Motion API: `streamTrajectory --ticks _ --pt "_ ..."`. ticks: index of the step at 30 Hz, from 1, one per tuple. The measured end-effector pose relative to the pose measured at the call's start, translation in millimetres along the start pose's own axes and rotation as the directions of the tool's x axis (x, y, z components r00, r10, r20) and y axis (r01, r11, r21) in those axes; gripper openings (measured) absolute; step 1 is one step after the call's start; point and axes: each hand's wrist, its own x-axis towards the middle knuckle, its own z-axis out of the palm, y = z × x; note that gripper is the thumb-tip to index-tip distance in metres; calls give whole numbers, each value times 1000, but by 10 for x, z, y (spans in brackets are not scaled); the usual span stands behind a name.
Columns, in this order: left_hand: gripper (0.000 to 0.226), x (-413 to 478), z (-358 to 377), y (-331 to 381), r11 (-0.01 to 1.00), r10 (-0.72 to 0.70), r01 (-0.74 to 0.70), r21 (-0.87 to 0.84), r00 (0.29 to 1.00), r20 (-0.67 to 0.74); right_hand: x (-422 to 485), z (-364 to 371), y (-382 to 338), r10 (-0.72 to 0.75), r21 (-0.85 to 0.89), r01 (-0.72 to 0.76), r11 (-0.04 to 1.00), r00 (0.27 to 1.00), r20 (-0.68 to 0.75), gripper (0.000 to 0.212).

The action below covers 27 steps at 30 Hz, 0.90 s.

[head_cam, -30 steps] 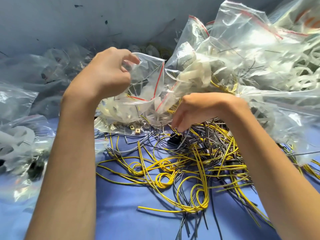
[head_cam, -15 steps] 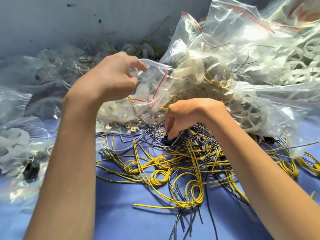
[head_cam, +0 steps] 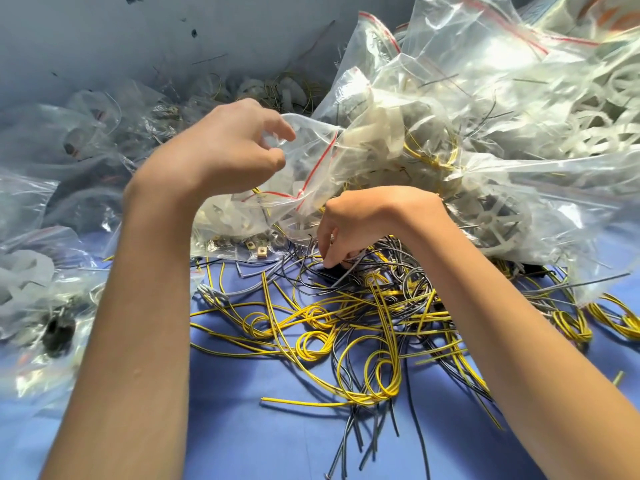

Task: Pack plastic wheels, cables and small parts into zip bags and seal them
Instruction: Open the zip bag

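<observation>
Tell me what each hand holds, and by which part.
The left hand pinches the clear zip bag by its open top edge. The right hand pinches into the loose cables at the tangle's far edge; which strand is hidden.

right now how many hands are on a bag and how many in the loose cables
on a bag: 1, the left hand gripping the zip bag
in the loose cables: 1, the right hand reaching down into the tangle
total: 2 hands
</observation>
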Motion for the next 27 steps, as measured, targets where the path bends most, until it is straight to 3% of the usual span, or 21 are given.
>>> streamTrajectory --ticks 7,10,16,27 --pt "36 2 11 12 1000 9 -9 -5 1000 12 -76 -52 26 -31 262 2 965 994 105 42" --pt "36 6 17 28 1000 16 -16 -4 1000 13 -76 -47 20 -32 325 -16 946 990 141 38" --pt "34 15 20 21 1000 15 -15 3 1000 25 -23 3 -23 17 208 -44 977 992 129 8" --pt "31 38 57 11 999 29 -30 15 997 70 44 53 -54 19 160 -38 986 993 115 13"
